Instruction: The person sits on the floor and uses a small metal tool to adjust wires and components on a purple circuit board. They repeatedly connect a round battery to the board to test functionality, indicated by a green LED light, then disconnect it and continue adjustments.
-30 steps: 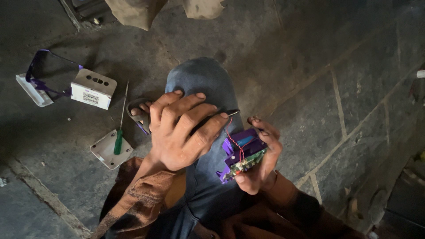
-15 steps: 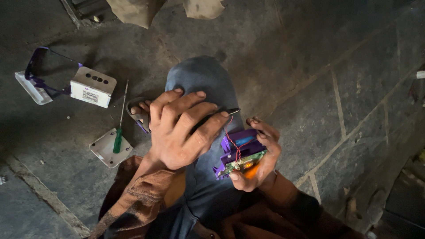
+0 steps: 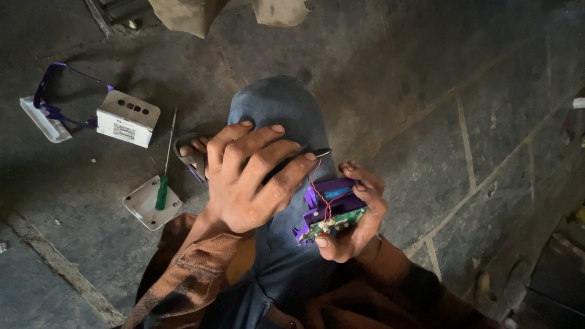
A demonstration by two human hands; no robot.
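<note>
My right hand (image 3: 353, 213) closes round a purple module with green circuit board (image 3: 329, 213), held above my knee. My left hand (image 3: 253, 176) clasps a dark probe (image 3: 318, 152), tip beside the red wires (image 3: 317, 189). Risk: tip snags thin wire, tearing the joint. Probe body hidden under fingers; solder points too small to read.

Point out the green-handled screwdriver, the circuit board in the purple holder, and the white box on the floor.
green-handled screwdriver (image 3: 162, 192): head view, on its green handle.
circuit board (image 3: 339, 222): head view, on the green board's edge, held in the right hand (image 3: 359, 219).
white box (image 3: 128, 119): head view, on its top face with holes.
</note>
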